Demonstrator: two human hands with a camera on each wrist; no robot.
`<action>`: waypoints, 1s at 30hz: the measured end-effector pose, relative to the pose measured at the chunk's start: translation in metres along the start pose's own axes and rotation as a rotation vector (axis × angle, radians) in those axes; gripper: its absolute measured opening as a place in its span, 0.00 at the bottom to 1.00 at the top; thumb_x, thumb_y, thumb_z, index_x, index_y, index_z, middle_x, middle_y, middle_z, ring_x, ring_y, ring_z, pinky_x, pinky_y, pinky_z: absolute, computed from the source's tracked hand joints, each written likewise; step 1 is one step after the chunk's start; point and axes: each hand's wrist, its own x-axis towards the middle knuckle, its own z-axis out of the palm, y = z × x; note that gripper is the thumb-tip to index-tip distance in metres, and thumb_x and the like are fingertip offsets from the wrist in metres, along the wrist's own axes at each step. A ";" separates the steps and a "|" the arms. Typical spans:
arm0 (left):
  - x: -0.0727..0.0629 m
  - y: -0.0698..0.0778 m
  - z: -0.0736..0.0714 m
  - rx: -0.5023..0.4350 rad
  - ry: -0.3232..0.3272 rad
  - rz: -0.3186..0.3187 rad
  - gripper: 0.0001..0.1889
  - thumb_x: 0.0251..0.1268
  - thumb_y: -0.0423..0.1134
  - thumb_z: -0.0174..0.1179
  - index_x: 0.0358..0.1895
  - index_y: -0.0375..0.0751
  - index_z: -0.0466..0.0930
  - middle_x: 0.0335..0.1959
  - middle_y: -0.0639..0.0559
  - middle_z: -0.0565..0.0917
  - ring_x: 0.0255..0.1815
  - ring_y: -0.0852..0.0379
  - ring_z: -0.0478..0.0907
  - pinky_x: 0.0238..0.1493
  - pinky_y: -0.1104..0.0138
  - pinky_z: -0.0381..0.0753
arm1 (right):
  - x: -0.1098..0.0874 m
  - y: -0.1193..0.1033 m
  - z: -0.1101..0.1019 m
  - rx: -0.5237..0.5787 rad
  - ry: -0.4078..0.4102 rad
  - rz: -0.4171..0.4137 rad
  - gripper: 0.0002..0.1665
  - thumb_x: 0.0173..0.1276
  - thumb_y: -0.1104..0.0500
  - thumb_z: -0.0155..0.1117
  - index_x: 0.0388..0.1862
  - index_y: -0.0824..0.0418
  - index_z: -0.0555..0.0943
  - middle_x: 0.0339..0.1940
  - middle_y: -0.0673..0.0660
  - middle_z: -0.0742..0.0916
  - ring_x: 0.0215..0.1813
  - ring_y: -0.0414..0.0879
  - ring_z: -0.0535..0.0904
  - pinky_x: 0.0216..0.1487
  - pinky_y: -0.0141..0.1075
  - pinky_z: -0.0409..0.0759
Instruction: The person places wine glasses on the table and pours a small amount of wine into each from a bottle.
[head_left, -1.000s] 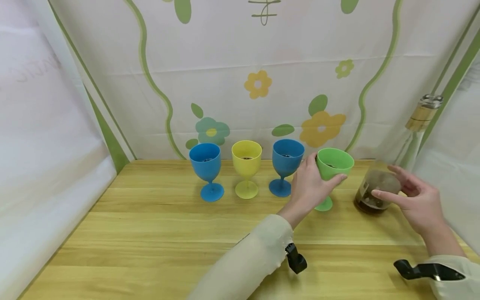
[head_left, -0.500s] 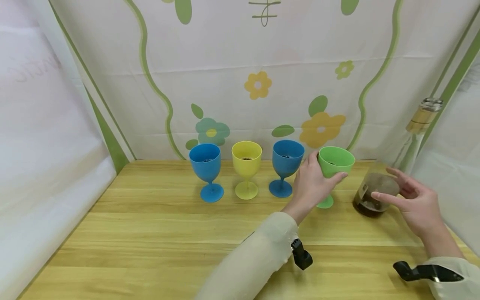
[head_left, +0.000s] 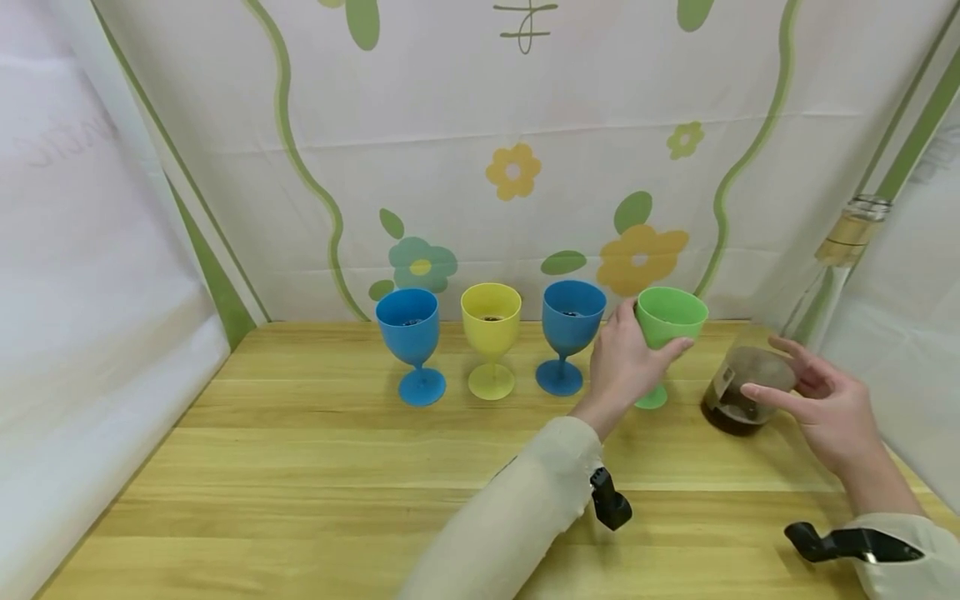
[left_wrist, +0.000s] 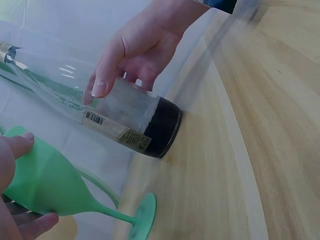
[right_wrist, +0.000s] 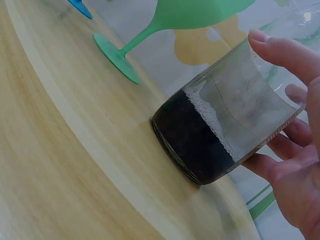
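My left hand [head_left: 622,362] grips the bowl of a green goblet [head_left: 671,317], thumb across its near side. The goblet is upright, its round foot [left_wrist: 144,217] close over the wooden table. To its right, my right hand [head_left: 836,408] holds a clear glass bottle [head_left: 738,404] around its body, with the thumb in front and fingers behind. Dark liquid [right_wrist: 190,135] with a foamy edge fills the bottle's bottom part. A barcode label [left_wrist: 117,131] shows on its side, and a gold band [head_left: 847,242] circles the neck.
Left of my left hand, a blue goblet [head_left: 572,317], a yellow goblet [head_left: 491,325] and another blue goblet [head_left: 408,325] stand in a row, dark liquid inside each. Behind the wooden table [head_left: 300,492] hangs a white flowered cloth [head_left: 435,100]; more cloth hangs at both sides.
The green goblet has moved slightly back, away from me, in my left hand. The bottle's base has shifted a little left and nearer, my right hand still around it. The other goblets stay put.
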 end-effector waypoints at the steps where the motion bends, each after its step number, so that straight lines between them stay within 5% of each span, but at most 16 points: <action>1: 0.001 0.000 0.000 0.000 -0.001 -0.006 0.44 0.60 0.66 0.74 0.76 0.53 0.69 0.61 0.58 0.84 0.55 0.61 0.83 0.49 0.68 0.85 | 0.000 0.000 0.000 0.002 0.001 -0.002 0.46 0.71 0.56 0.76 0.84 0.40 0.67 0.80 0.32 0.72 0.59 0.11 0.70 0.48 0.10 0.74; 18: 0.014 0.007 0.014 0.038 0.006 -0.073 0.45 0.59 0.67 0.74 0.76 0.53 0.69 0.64 0.57 0.84 0.56 0.58 0.86 0.50 0.65 0.88 | 0.000 -0.001 0.001 0.045 -0.001 -0.006 0.46 0.70 0.59 0.76 0.83 0.42 0.68 0.61 0.21 0.79 0.53 0.13 0.76 0.43 0.14 0.78; 30: 0.006 -0.001 0.018 0.009 0.032 -0.065 0.49 0.58 0.69 0.73 0.79 0.55 0.62 0.63 0.57 0.82 0.56 0.58 0.85 0.48 0.64 0.88 | 0.000 0.000 0.002 0.053 -0.007 0.010 0.46 0.72 0.60 0.75 0.84 0.41 0.67 0.81 0.30 0.70 0.59 0.12 0.71 0.47 0.11 0.76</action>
